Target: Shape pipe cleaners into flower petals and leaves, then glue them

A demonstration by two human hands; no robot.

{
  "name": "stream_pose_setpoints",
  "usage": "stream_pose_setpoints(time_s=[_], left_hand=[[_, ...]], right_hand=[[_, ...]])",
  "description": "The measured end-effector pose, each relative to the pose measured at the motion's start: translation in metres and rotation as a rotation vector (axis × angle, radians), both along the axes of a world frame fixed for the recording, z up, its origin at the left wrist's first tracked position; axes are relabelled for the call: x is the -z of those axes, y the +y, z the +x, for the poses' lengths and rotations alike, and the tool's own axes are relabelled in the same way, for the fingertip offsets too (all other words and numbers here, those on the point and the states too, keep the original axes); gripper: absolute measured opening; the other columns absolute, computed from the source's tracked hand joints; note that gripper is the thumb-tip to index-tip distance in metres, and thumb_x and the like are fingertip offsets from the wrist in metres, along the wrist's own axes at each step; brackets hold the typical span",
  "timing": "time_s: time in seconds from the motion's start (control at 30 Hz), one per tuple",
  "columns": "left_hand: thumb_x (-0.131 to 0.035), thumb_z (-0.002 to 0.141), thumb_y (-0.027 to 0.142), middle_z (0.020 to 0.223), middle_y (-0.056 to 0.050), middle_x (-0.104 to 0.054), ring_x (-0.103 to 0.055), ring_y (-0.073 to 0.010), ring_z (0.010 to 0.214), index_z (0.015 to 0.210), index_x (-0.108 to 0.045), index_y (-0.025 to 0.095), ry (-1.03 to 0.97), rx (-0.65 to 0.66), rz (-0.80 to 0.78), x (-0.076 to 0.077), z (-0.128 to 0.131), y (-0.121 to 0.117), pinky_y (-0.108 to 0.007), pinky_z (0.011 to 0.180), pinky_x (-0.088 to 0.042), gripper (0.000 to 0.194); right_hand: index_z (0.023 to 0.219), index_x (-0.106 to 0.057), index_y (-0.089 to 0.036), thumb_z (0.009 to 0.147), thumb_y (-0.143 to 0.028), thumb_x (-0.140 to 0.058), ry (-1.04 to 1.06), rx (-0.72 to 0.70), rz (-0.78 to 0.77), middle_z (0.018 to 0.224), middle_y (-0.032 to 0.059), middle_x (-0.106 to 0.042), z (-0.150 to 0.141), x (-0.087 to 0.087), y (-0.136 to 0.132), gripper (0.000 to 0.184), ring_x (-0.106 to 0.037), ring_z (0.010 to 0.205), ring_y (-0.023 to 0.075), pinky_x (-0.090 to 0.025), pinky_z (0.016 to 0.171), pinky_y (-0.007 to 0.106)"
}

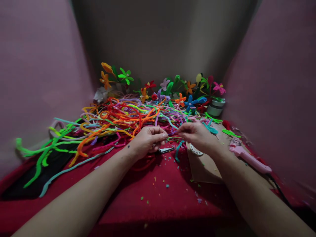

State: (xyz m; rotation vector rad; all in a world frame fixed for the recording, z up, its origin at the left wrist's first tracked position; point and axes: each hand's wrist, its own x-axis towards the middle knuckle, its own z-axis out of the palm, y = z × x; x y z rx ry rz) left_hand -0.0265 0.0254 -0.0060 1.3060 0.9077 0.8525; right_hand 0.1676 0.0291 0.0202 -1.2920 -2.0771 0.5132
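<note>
My left hand [153, 139] and my right hand [195, 134] meet near the middle of the table, each with thumb and fingers pinched together. A thin strand [174, 137] stretches between the fingertips; its kind is too small to make out. Just below my left hand lies a pair of scissors [166, 150], its blade showing and its handles mostly hidden. A short turquoise pipe cleaner [178, 152] hangs or lies under the gap between the hands. Behind them spreads a tangled heap of coloured pipe cleaners [118, 115].
Pipe-cleaner flowers [190, 102] stand along the back wall, with a pale pot [216, 107] at right. A pink glue gun [249, 158] and brown cardboard [204, 169] lie by my right arm. Fuzzy scraps dot the red cloth [158, 204]. Green pipe cleaners [49, 146] sprawl leftward.
</note>
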Motion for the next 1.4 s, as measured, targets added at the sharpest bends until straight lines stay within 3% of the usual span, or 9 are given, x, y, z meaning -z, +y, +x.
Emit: stream_pose_setpoints(time_s=[0.2,0.33,0.57,0.7,0.8,0.9,1.07,1.2,1.4], left_hand=[[-0.062,0.073,0.033,0.052,0.005,-0.051,-0.034,-0.0013,0.032,0.071,-0.053,0.015,0.004,-0.028,0.012,0.006,-0.001,0.005,-0.017,0.033,-0.018,0.019],[-0.062,0.072,0.035,0.053,0.005,-0.051,-0.032,-0.0011,0.031,0.073,-0.053,0.015,0.006,-0.035,0.017,0.005,-0.005,0.007,-0.017,0.032,-0.016,0.021],[-0.061,0.072,0.034,0.052,0.004,-0.052,-0.033,-0.0012,0.032,0.071,-0.054,0.014,0.03,-0.054,0.055,0.007,-0.004,0.008,-0.016,0.033,-0.019,0.022],[-0.062,0.071,0.03,0.05,0.005,-0.05,-0.035,-0.0015,0.032,0.067,-0.052,0.014,0.048,-0.059,0.036,0.005,0.001,0.002,-0.016,0.033,-0.022,0.019],[-0.059,0.073,0.038,0.047,0.006,-0.048,-0.035,-0.0019,0.032,0.069,-0.052,0.014,0.071,-0.03,0.078,0.003,0.005,-0.003,-0.016,0.033,-0.023,0.025],[-0.053,0.075,0.047,0.045,0.006,-0.046,-0.037,-0.0034,0.032,0.072,-0.052,0.015,0.122,0.021,0.08,0.003,0.008,-0.007,-0.016,0.032,-0.023,0.032],[-0.055,0.073,0.028,0.048,0.006,-0.046,-0.037,-0.0032,0.033,0.07,-0.052,0.014,0.112,0.074,0.067,0.006,0.012,-0.01,-0.017,0.034,-0.025,0.014],[-0.053,0.072,0.023,0.046,0.008,-0.043,-0.03,-0.0021,0.033,0.068,-0.051,0.015,0.154,0.074,0.076,0.0,0.01,-0.012,-0.017,0.035,-0.021,0.009],[-0.059,0.07,0.033,0.042,0.008,-0.034,-0.027,-0.0029,0.035,0.057,-0.049,0.015,0.307,0.14,0.125,-0.007,0.005,-0.012,-0.019,0.036,-0.016,0.025]], right_hand=[[0.073,-0.065,-0.021,0.071,-0.005,-0.044,-0.511,-0.102,0.148,0.076,0.0038,-0.064,0.005,0.015,0.002,0.027,-0.055,0.07,0.0152,-0.037,0.07,0.029],[0.077,-0.063,-0.019,0.069,-0.004,-0.045,-0.634,-0.173,0.153,0.091,0.006,-0.061,0.006,0.025,0.0,0.026,-0.056,0.078,0.0154,-0.037,0.069,0.026],[0.079,-0.059,-0.018,0.071,-0.001,-0.042,-0.682,-0.161,0.215,0.089,0.006,-0.06,0.006,0.028,0.002,0.025,-0.055,0.074,0.0148,-0.035,0.063,0.024],[0.078,-0.057,-0.019,0.072,-0.002,-0.039,-0.583,-0.134,0.276,0.078,0.0044,-0.061,0.009,0.033,0.006,0.025,-0.054,0.069,0.0148,-0.035,0.062,0.024],[0.08,-0.057,-0.022,0.078,-0.011,-0.041,-0.464,-0.029,0.367,0.068,0.0022,-0.059,0.009,0.037,0.007,0.019,-0.053,0.062,0.0151,-0.035,0.058,0.025],[0.081,-0.057,-0.022,0.08,-0.015,-0.041,-0.405,-0.077,0.435,0.073,0.0033,-0.061,0.004,0.038,0.002,0.017,-0.054,0.063,0.0146,-0.034,0.056,0.024],[0.083,-0.058,-0.019,0.084,-0.015,-0.037,-0.418,-0.117,0.488,0.079,0.0054,-0.063,-0.007,0.039,-0.007,0.022,-0.057,0.067,0.014,-0.035,0.056,0.023],[0.091,-0.061,-0.022,0.086,-0.021,-0.041,-0.505,-0.043,0.547,0.088,0.0049,-0.065,-0.005,0.039,-0.005,0.021,-0.059,0.067,0.014,-0.033,0.054,0.024],[0.074,-0.062,-0.02,0.086,-0.029,-0.043,-0.528,0.09,0.505,0.076,0.0054,-0.065,-0.001,0.039,0.002,0.024,-0.059,0.067,0.016,-0.032,0.052,0.025]])
